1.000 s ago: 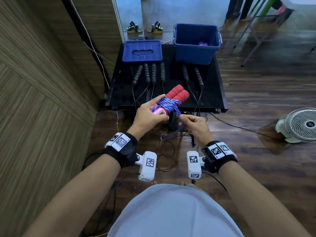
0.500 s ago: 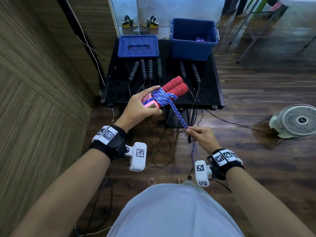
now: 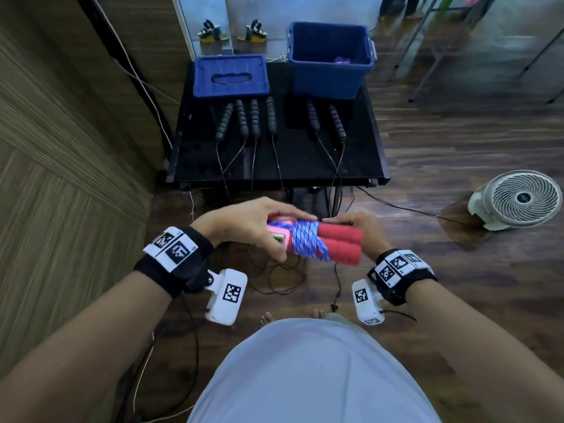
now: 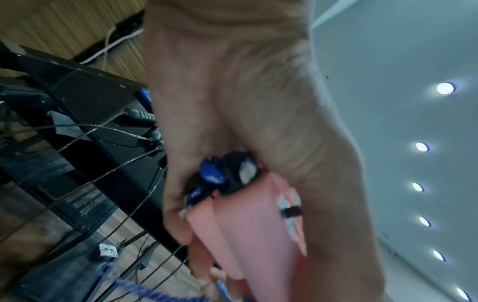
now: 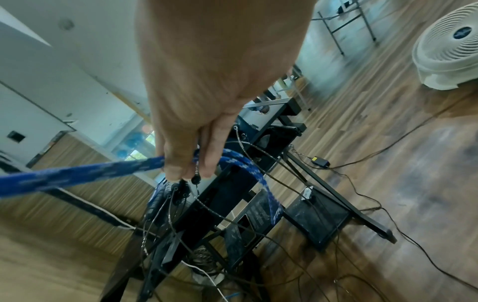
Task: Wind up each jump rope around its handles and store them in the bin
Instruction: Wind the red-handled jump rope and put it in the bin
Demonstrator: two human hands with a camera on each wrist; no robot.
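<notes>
Gripping the red handles (image 3: pixel 335 244) in the left hand (image 3: pixel 247 222); right hand (image 3: pixel 363 230) pinches the blue rope (image 3: pixel 306 239) wound round them.

Jump rope w/ 2 red foam handles (image 3: pixel 337 243) side by side, pink ends, held level in front of the body, off the table. Blue-white braided rope (image 3: pixel 306 243) wound round the middle of both handles, several turns. Bin (image 3: pixel 328 75): blue, open, far right of black table, sth purple inside. Blue lid (image 3: pixel 231 75) flat beside it. 6 black handles (image 3: pixel 254 119) in a row on table, thin cords hanging over front edge.
</notes>
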